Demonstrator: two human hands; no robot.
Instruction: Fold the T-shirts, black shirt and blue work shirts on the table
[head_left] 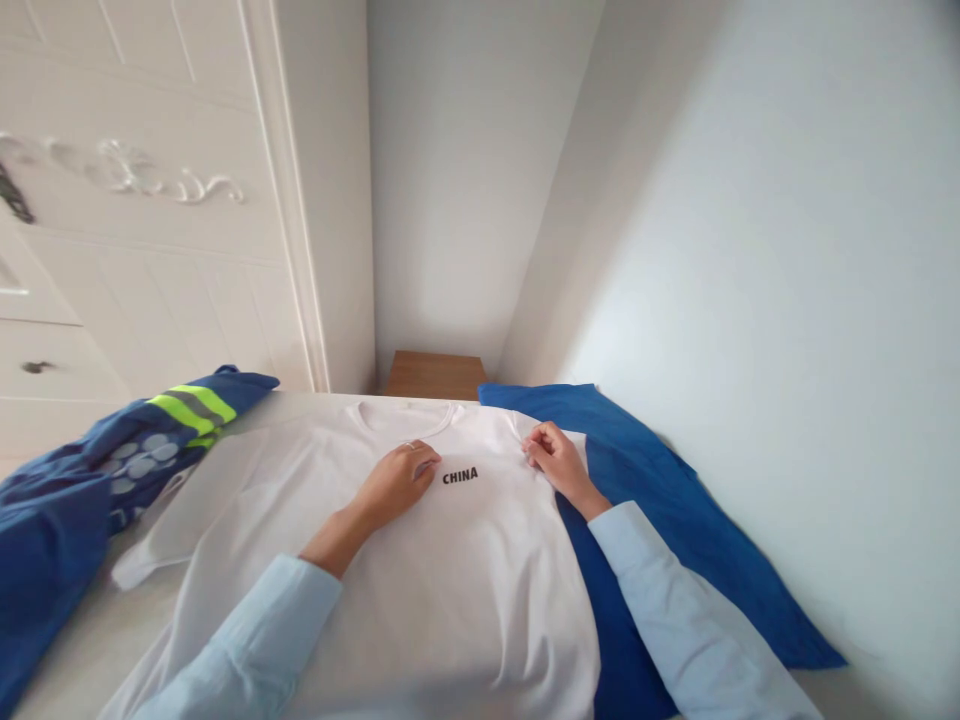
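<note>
White panelled wardrobe (187, 240) beyond left hand (401, 480); nearer, left of it, blue garment with reflective stripes (67, 515). Beneath both hands, white CHINA T-shirt (450, 590): left fingers curled, cannot tell whether gripping; right hand (553, 460) pinching near shoulder. Rightward, blue cloth (667, 505).

A pale surface (101, 625) carries a white T-shirt (465, 580), blue cloth (645, 470) and a yellow-striped garment (64, 520)
</note>
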